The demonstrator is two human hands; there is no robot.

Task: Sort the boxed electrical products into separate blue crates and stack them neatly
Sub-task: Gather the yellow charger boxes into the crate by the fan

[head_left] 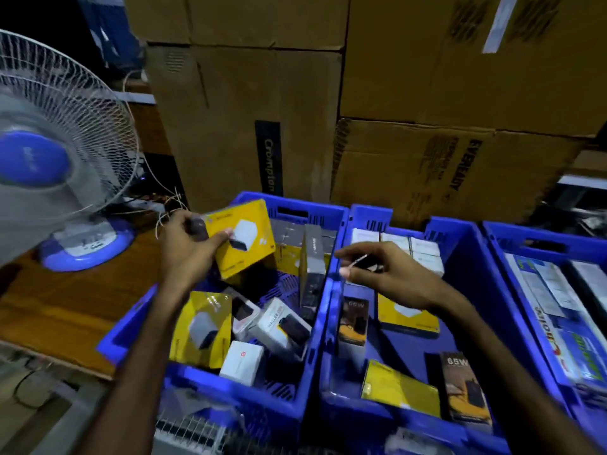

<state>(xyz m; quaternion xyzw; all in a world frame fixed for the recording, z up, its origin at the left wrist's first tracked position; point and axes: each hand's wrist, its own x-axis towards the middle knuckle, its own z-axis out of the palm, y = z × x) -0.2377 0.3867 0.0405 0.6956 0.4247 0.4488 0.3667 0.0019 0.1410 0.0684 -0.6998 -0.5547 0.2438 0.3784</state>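
The yellow box (241,239) we are sorting sits in our left hand (189,246), lifted above the far end of the mixed crate (230,402), thumb across its printed face and fingers curled behind its left edge. It is tilted, its long axis running from lower left to upper right.

Our right hand (386,274) hangs over the rim between this crate and the middle crate (460,251), fingers loosely bent toward the box; whether it pinches something small and dark we cannot tell. It is the nearer hand to the middle crate.

That crate lies to the right of the held box, and it already carries a flat yellow box (407,318) beneath our right wrist and another yellow box (399,389) near its close end, beside dark 65W boxes (463,389). We judge the box should travel rightward there. A third crate (538,247) stands further right. A fan (62,152) rests on the wooden surface (65,310) to the left, cardboard cartons (394,93) behind.
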